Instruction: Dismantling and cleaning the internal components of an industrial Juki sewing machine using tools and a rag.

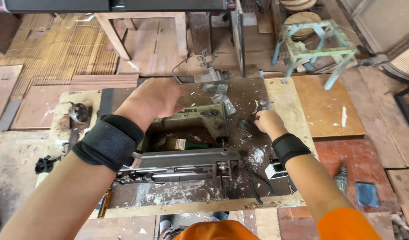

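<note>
An old olive-green sewing machine head point(200, 119) lies tipped back in the opening of a worn wooden machine table point(284, 102), its grey metal underside point(182, 162) facing up. My left hand point(153, 100) rests on the machine's upper body, fingers curled over it. My right hand point(267, 122) sits closed on the table just right of the machine, pinching something small that I cannot make out. Both wrists wear black bands.
A metal handwheel point(79, 113) lies at the table's left edge and a black part point(44, 164) on the floor beside it. A pale green stool frame point(315, 46) stands at the back right. A power drill point(342, 178) and wooden boards lie on the floor at right.
</note>
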